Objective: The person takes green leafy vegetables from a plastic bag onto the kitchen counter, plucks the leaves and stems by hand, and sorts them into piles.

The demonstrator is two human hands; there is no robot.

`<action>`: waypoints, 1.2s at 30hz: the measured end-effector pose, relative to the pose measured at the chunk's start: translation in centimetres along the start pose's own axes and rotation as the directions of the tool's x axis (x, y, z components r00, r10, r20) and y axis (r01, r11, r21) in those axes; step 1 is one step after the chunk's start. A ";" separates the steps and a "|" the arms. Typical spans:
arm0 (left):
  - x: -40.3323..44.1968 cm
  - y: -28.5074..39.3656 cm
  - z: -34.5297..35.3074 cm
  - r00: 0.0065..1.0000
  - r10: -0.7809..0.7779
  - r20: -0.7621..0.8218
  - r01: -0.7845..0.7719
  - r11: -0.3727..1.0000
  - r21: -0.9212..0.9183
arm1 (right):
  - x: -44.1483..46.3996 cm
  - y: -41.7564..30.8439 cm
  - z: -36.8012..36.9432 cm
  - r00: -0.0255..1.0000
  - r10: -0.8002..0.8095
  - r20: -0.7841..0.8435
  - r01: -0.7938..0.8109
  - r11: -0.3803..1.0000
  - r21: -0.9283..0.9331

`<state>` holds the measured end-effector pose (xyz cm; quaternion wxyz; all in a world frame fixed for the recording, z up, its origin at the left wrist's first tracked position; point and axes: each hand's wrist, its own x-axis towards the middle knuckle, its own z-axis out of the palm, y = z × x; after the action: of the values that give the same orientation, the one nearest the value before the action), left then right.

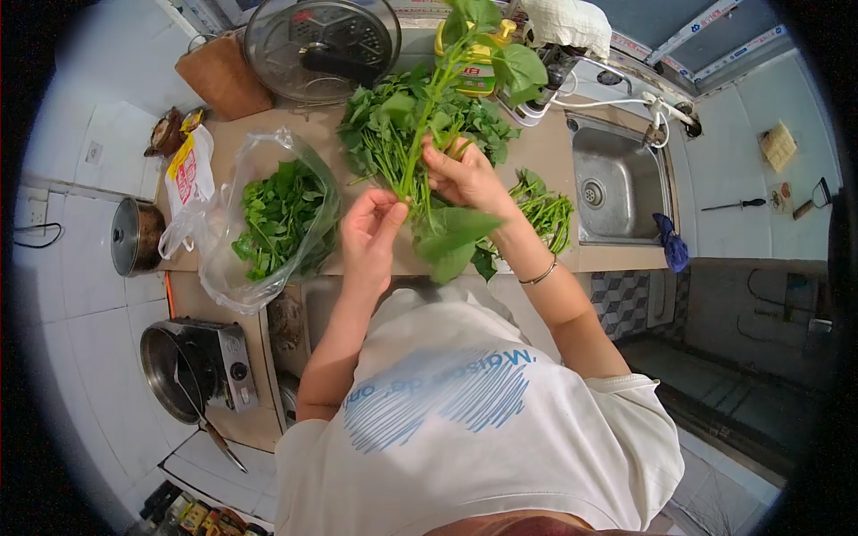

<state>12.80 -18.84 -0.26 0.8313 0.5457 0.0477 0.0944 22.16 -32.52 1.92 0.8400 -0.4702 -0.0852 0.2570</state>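
Observation:
Both my hands are raised over the counter's front part, close together on a leafy green stem. My left hand pinches the stem's lower end between thumb and fingertips. My right hand has its fingers closed around the stem a little higher up. A big leaf hangs below my right hand. Behind the hands lies a large pile of greens. To the right is a smaller bundle of cut stems. A clear plastic bag with loose leaves inside stands open on the left.
A steel sink is at the right. At the back are a glass lid, a yellow bottle and a wooden board. A pot stands at the left, and a pan sits on a stove lower left.

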 end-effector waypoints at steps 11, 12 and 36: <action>-0.3 0.9 0.0 0.950 0.299 0.088 -0.296 0.780 0.551 | 0.6 -0.9 -8.6 0.978 -0.107 -0.181 0.179 0.874 0.452; -0.4 1.2 0.3 0.931 0.351 0.098 -0.336 0.722 0.605 | 0.5 -1.9 -9.3 0.938 -0.098 -0.331 0.232 0.889 0.395; -1.0 1.6 0.2 0.845 0.488 0.220 -0.469 0.477 0.743 | -1.9 -9.2 -2.2 0.571 -0.468 0.674 0.257 -0.678 -0.688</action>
<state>11.73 -18.57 1.20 0.4534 0.8377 -0.0615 0.2980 24.59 -39.04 8.57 0.0827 -0.8303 -0.3972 -0.3821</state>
